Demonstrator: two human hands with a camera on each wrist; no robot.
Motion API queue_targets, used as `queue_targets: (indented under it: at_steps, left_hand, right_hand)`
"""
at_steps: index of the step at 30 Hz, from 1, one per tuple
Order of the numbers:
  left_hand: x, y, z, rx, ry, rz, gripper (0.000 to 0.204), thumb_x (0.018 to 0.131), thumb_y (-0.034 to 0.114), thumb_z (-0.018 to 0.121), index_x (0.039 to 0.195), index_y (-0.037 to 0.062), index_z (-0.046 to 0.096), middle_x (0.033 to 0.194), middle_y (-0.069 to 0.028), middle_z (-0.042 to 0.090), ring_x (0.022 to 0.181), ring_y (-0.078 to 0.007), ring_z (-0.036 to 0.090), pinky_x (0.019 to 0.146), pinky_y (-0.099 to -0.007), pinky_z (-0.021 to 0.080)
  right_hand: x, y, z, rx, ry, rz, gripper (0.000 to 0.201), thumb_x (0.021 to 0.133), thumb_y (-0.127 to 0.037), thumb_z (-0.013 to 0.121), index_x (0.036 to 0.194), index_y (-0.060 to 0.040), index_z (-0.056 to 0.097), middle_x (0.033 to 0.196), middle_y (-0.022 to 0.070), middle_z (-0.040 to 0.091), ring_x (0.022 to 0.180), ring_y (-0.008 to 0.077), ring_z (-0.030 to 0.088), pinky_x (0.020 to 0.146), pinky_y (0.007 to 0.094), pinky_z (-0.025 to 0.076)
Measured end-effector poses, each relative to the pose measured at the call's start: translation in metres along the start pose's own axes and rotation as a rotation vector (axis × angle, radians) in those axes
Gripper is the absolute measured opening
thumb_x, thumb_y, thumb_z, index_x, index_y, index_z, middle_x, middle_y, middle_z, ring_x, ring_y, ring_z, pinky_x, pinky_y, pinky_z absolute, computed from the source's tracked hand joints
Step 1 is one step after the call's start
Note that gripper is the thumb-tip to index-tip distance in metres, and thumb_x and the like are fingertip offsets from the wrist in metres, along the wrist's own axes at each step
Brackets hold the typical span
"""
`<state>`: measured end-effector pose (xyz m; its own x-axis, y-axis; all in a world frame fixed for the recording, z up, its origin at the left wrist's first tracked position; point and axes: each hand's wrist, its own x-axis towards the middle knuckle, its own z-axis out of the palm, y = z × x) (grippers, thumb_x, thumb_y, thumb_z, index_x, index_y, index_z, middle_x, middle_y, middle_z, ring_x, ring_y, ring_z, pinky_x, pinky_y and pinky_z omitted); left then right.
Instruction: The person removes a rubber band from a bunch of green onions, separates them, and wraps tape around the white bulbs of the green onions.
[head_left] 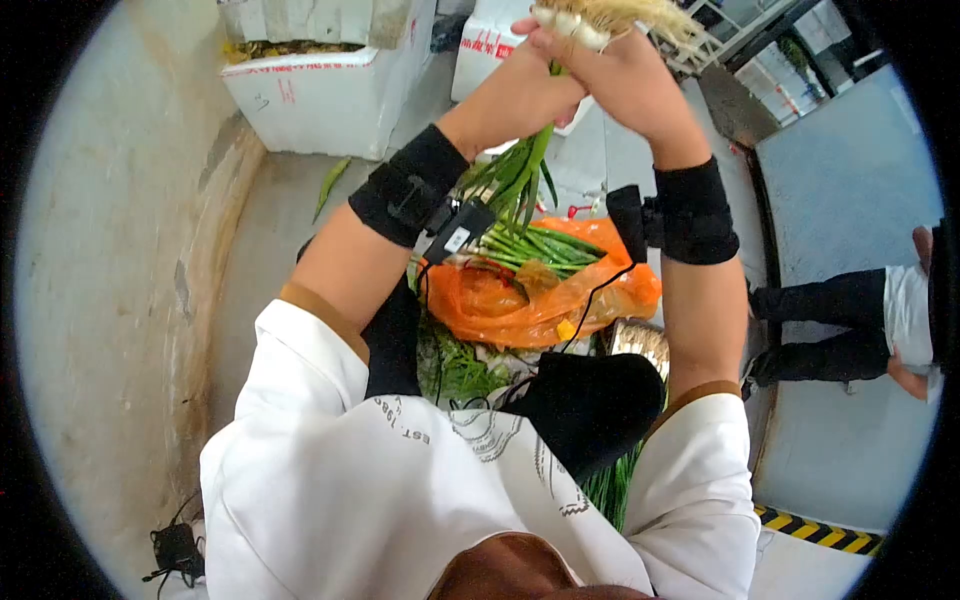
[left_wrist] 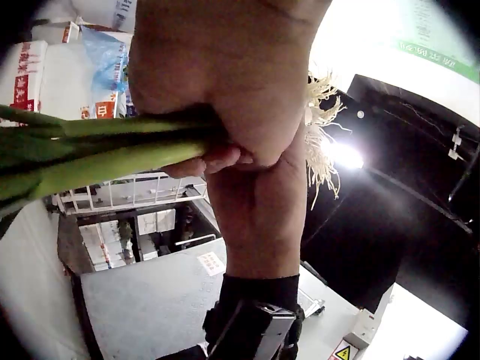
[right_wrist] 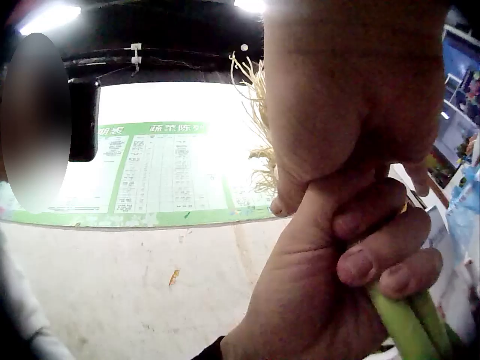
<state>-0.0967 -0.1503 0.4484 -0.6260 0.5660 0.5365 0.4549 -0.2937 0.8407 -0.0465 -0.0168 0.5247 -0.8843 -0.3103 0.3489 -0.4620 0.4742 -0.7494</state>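
Both hands are raised together at the top of the head view around a bunch of scallions [head_left: 535, 165]. The left hand [head_left: 520, 100] curls its fingers round the green stalks [right_wrist: 409, 322], seen closely in the right wrist view. Up against it, the right hand [head_left: 635, 90] grips the bunch near the white bulbs [head_left: 580, 28]. Pale stringy roots [left_wrist: 322, 139] stick out past the hands, and the green leaves hang down on the other side. Below, more scallions [head_left: 540, 250] lie on an orange plastic bag [head_left: 480, 305].
White foam boxes [head_left: 320, 105] stand against the wall at upper left. A loose green leaf [head_left: 332, 187] lies on the floor. Leafy trimmings [head_left: 465, 370] are by the knees. Another person [head_left: 840, 315] stands at right. A black cabled device [head_left: 178, 550] is at lower left.
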Motion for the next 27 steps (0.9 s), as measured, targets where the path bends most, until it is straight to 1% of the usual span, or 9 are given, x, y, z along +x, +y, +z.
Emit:
queue_targets:
  at_steps: [3, 9, 11, 17, 19, 20, 21, 23, 27]
  left_hand:
    - [0.002, -0.002, 0.0, -0.046, -0.005, 0.0, 0.015, 0.087, 0.013, 0.06, 0.093, 0.0003, 0.056, 0.066, -0.0032, 0.057, 0.06, -0.013, 0.058, 0.054, -0.0299, 0.046]
    - [-0.003, 0.012, -0.003, -0.145, -0.032, -0.152, 0.015, 0.089, 0.013, 0.061, 0.098, 0.0023, 0.058, 0.078, -0.002, 0.059, 0.07, -0.0108, 0.056, 0.062, -0.0282, 0.045]
    - [-0.009, 0.022, -0.005, -0.166, -0.156, 0.0, 0.056, 0.092, 0.014, 0.065, 0.133, -0.0011, 0.031, 0.075, -0.0032, 0.055, 0.07, -0.0126, 0.059, 0.064, -0.0269, 0.047]
    - [-0.01, -0.001, -0.01, 0.139, -0.199, 0.114, 0.028, 0.099, 0.023, 0.062, 0.099, -0.0049, 0.065, 0.089, -0.0094, 0.072, 0.084, -0.0186, 0.069, 0.08, -0.0318, 0.052]
    - [-0.012, -0.001, -0.005, 0.024, -0.166, 0.163, 0.031, 0.101, 0.027, 0.057, 0.102, -0.0033, 0.065, 0.089, -0.0074, 0.071, 0.09, -0.0137, 0.065, 0.084, -0.0296, 0.05]
    - [-0.014, 0.002, -0.002, -0.038, -0.144, 0.178, 0.03, 0.102, 0.025, 0.056, 0.097, -0.0031, 0.064, 0.084, -0.0063, 0.07, 0.084, -0.0139, 0.066, 0.079, -0.03, 0.051]
    - [-0.016, 0.006, -0.001, -0.042, -0.165, 0.165, 0.03, 0.102, 0.025, 0.056, 0.097, -0.0031, 0.064, 0.084, -0.0063, 0.07, 0.084, -0.0139, 0.066, 0.079, -0.03, 0.051]
    - [-0.021, 0.011, 0.0, -0.026, -0.094, -0.008, 0.03, 0.103, 0.025, 0.054, 0.09, -0.0021, 0.061, 0.078, -0.005, 0.067, 0.075, -0.0141, 0.065, 0.07, -0.0309, 0.052]
    - [-0.018, -0.011, 0.001, 0.102, -0.01, 0.148, 0.029, 0.103, 0.023, 0.054, 0.085, 0.0009, 0.06, 0.072, -0.0041, 0.064, 0.066, -0.0138, 0.063, 0.061, -0.0293, 0.05]
  right_hand:
    - [0.002, 0.004, 0.004, -0.116, 0.095, -0.09, 0.03, 0.099, -0.026, 0.068, 0.12, -0.004, 0.07, 0.099, 0.0034, 0.073, 0.068, 0.0061, 0.065, 0.058, 0.0248, 0.053]
    - [-0.005, -0.007, 0.006, 0.098, 0.061, 0.13, 0.034, 0.098, -0.024, 0.068, 0.122, 0.0007, 0.065, 0.095, 0.0054, 0.07, 0.066, 0.0117, 0.067, 0.051, 0.0259, 0.054]
    - [-0.009, -0.004, 0.006, 0.142, 0.147, 0.144, 0.03, 0.096, -0.03, 0.071, 0.099, 0.0004, 0.069, 0.076, 0.0048, 0.069, 0.054, 0.0127, 0.066, 0.045, 0.025, 0.048]
    - [-0.013, 0.001, -0.001, -0.074, 0.136, 0.08, 0.038, 0.097, -0.037, 0.067, 0.094, 0.0006, 0.074, 0.055, 0.0048, 0.061, 0.043, 0.0096, 0.057, 0.042, 0.0252, 0.044]
    - [-0.013, -0.012, -0.004, -0.126, 0.02, 0.123, 0.029, 0.1, -0.029, 0.065, 0.105, -0.0013, 0.07, 0.078, 0.0051, 0.071, 0.049, 0.0102, 0.061, 0.043, 0.0255, 0.047]
    - [-0.012, -0.021, -0.009, -0.162, -0.088, 0.223, 0.035, 0.101, -0.029, 0.064, 0.123, -0.0029, 0.066, 0.096, 0.0112, 0.073, 0.069, 0.0151, 0.069, 0.055, 0.0286, 0.055]
    - [-0.01, -0.029, -0.008, -0.15, -0.072, 0.237, 0.035, 0.101, -0.029, 0.064, 0.123, -0.0029, 0.066, 0.096, 0.0112, 0.073, 0.069, 0.0151, 0.069, 0.055, 0.0286, 0.055]
    - [-0.004, -0.037, 0.004, -0.147, 0.078, -0.09, 0.03, 0.098, -0.022, 0.067, 0.118, 0.0004, 0.067, 0.11, 0.0072, 0.071, 0.096, 0.0129, 0.062, 0.087, 0.0326, 0.051]
    - [-0.005, -0.018, -0.006, -0.071, -0.005, 0.036, 0.055, 0.091, -0.033, 0.075, 0.129, 0.0037, 0.059, 0.117, 0.0134, 0.067, 0.104, 0.0186, 0.062, 0.091, 0.0332, 0.05]
